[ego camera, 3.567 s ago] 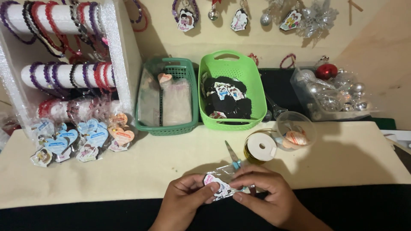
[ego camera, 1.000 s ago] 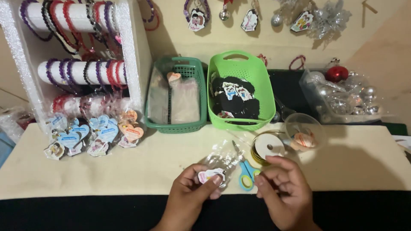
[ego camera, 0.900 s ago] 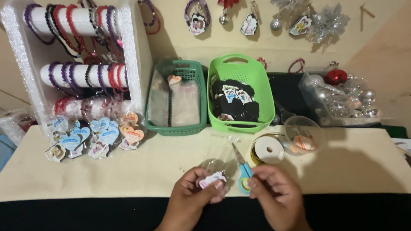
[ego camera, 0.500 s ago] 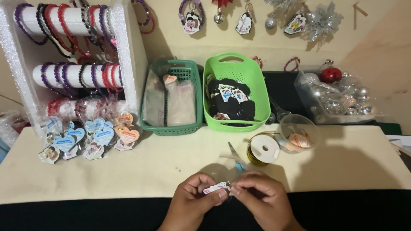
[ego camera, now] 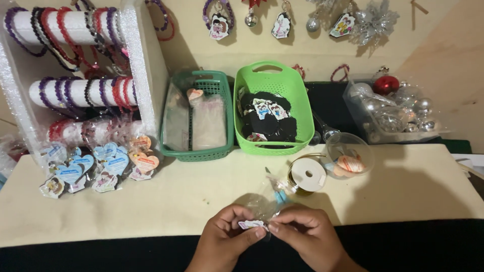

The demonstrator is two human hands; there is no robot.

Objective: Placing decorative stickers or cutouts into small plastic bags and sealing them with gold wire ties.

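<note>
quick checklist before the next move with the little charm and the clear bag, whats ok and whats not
1. Small charm pinched between both hands: ok, the left hand and right hand meet on it.
2. Clear plastic bag at hand: ok, it stands up just above the fingertips; whether its mouth is open: cannot tell.
3. Charm inside the bag: cannot tell, the fingers hide the join.
4. Scissors within reach: ok, blue handles lie just behind the bag, partly hidden.
5. Ribbon spool close by: ok, flat on the table beside the clear bowl.
6. Light table top in front of the hands: ok, bare space there.
</note>
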